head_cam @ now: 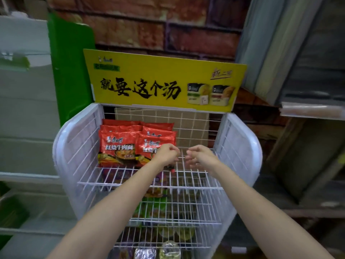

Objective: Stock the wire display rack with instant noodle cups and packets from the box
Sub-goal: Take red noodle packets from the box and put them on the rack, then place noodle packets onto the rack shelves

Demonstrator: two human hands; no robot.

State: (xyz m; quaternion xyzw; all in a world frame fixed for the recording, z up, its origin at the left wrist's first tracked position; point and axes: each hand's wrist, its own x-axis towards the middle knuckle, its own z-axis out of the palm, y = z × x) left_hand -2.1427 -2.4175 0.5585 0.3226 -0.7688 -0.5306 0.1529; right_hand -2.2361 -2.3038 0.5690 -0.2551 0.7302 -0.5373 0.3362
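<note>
2 columns of red beef noodle packets (119,144) standing at top shelf (186,176) left, right half bare. Left hand (167,154) and right hand (198,156) loosely curled above shelf, grasping nothing. Seemingly between placements; next, fetching more from the box, unseen here.

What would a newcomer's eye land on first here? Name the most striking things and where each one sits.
First the bright yellow sign with bold black lettering, standing along the back of the white wire rack. Next the red noodle packets, stacked in two rows on the left half of the top shelf, while the right half is bare wire. In front of them the left hand and right hand hover close together over the shelf, holding nothing.
</note>
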